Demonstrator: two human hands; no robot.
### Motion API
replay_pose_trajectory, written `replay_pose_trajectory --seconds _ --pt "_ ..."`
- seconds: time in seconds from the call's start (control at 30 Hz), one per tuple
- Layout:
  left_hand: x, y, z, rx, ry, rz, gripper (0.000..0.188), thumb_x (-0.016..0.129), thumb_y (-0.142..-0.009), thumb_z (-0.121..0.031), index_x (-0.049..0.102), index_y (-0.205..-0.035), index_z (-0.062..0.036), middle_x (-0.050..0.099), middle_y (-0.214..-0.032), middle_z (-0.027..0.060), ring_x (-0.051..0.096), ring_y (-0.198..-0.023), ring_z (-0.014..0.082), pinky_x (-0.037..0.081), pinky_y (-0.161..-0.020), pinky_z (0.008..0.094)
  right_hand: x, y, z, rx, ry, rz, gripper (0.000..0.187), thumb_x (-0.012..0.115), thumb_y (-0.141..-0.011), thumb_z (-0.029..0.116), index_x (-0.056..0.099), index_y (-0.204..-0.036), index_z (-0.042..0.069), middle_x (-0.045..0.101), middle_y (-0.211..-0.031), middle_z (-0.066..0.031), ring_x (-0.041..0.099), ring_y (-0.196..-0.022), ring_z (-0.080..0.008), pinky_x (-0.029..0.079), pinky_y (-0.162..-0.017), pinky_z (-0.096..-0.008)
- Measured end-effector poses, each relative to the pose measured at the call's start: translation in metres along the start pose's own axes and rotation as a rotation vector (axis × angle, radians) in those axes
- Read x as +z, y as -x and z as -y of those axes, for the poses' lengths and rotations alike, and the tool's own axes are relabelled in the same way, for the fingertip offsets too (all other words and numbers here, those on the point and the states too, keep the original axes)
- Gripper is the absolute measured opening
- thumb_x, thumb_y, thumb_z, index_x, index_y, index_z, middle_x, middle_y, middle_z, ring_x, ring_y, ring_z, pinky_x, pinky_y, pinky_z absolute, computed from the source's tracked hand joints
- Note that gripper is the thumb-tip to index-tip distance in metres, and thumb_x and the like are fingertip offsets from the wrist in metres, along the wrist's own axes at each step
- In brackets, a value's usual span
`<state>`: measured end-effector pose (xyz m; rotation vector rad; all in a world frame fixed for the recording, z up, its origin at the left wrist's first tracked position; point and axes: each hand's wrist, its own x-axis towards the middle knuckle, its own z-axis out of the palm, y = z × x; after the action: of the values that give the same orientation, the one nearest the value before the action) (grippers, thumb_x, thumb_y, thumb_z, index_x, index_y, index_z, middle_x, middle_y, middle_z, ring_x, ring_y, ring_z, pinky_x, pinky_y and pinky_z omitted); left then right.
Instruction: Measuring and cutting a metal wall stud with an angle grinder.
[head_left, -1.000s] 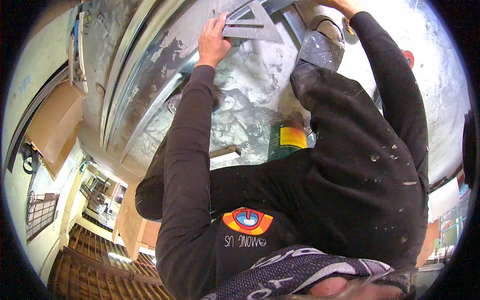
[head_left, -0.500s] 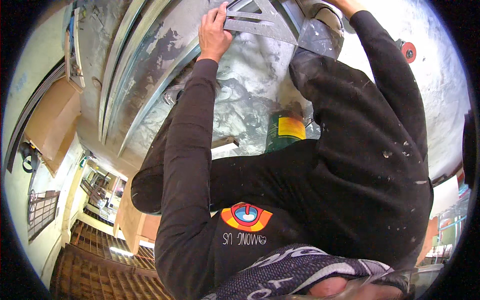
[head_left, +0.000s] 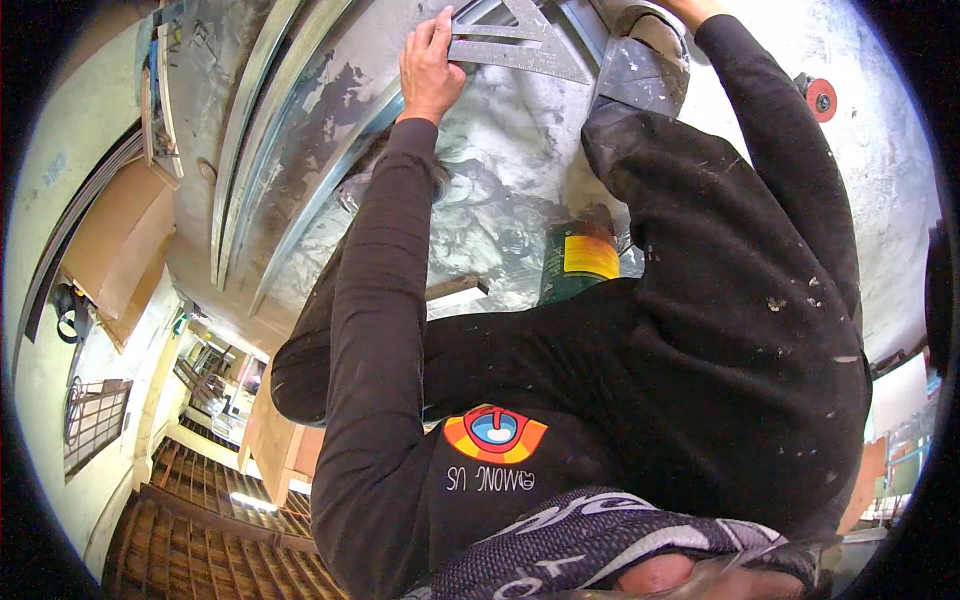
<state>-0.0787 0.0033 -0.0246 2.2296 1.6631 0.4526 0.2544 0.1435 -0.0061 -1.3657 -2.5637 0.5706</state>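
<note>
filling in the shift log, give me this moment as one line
left hand: at triangular square's left edge | right hand: cut off by top edge

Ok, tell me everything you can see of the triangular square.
The triangular square is flat, grey and looks metallic, with cut-out openings and fine markings along its near edge. It lies beyond the knees, one corner pointing right; its far part is cropped by the picture's upper edge. The left hand is at its left side; exact grip unclear.

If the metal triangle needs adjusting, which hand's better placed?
Probably left: the left hand touches the metal triangle at its edge; the right hand is farther away, mostly cut off by the frame's top edge.
</note>
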Motion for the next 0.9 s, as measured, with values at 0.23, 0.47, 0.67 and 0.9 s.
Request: replay_pose_trajectory --seconds 0.23,0.47,0.67,0.9 --pt "-0.004 0.002 0.001 -0.007 -0.024 -0.015 0.078 0.055 -0.067 0.009 0.053 -0.142 -0.0124 0.061 -0.119 0.0123 0.058 -0.111 0.0359 0.048 -0.096 0.0438 -0.009 -0.007 0.013 0.001 0.006 0.001 0.042 0.082 -0.071 0.028 0.061 -0.104 0.013 0.062 -0.103 -0.0063 0.056 -0.108 -0.028 0.038 -0.098 -0.0464" --pt "0.0 0.004 -0.008 -0.056 -0.019 0.002 0.078 0.056 -0.066 0.008 0.054 -0.141 -0.0129 0.061 -0.118 0.0114 0.058 -0.109 0.0358 0.048 -0.095 0.0439 -0.004 0.0 0.004 0.007 0.03 0.016 0.042 0.081 -0.073 0.028 0.061 -0.108 0.014 0.063 -0.105 -0.0057 0.055 -0.11 -0.0264 0.036 -0.1 -0.0456" --pt "0.002 0.0 -0.018 -0.064 -0.029 -0.01 0.078 0.059 -0.066 0.006 0.055 -0.14 -0.0147 0.061 -0.116 0.0094 0.058 -0.106 0.0343 0.048 -0.093 0.0445 -0.023 -0.006 0.026 -0.069 -0.325 -0.065 0.022 0.06 -0.086 0.01 0.066 -0.105 0.001 0.069 -0.095 -0.0203 0.067 -0.09 -0.0411 0.055 -0.078 -0.0465" --pt "0.014 -0.004 -0.024 -0.06 -0.035 -0.043 0.076 0.061 -0.067 0.004 0.055 -0.14 -0.0166 0.062 -0.116 0.0075 0.059 -0.105 0.0335 0.048 -0.091 0.0437 -0.004 0.003 0.058 0.114 -0.333 0.166 0.023 0.054 -0.091 0.014 0.07 -0.098 -0.001 0.069 -0.084 -0.027 0.068 -0.08 -0.045 0.054 -0.073 -0.0511"
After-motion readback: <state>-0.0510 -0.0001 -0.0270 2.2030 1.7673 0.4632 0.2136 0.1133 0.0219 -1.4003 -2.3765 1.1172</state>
